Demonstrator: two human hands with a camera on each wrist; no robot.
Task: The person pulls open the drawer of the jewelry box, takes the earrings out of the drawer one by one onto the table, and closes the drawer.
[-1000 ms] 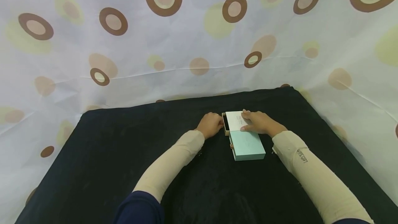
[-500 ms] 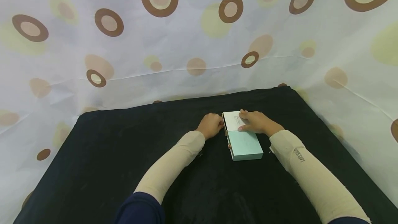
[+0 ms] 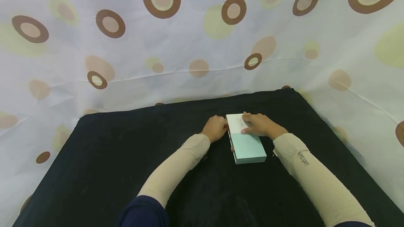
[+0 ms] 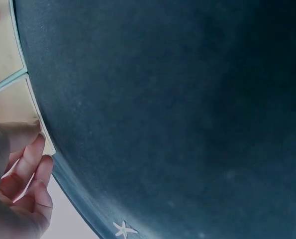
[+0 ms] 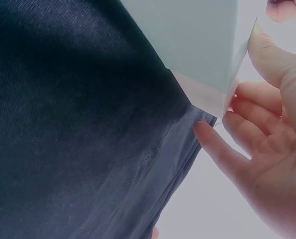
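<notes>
1. Left hand: thumb and forefinger tips brought together in a pinch at the left side wall of the box, toward its far end. The other fingers curl beneath, as the left wrist view shows.
2. Right hand: clasped on the same box from the right, the thumb lying across the top near the colour boundary. In the right wrist view, fingers meet the pale end section, while one fingertip stands apart beside the cloth's edge.
3. Box: lying flat between the two hands, right of centre. The near half is mint; the far half is white and bears small print, too fine to read. A small orange-brown tab projects from the left side.
4. Cloth: black, supporting the box. A pale star appears near its edge in the left wrist view.
5. Sleeves: cream on both forearms, navy above; dark lettering marks the right one.
6. Curtain: white with brown, peach and yellow-green circles, behind the cloth.
</notes>
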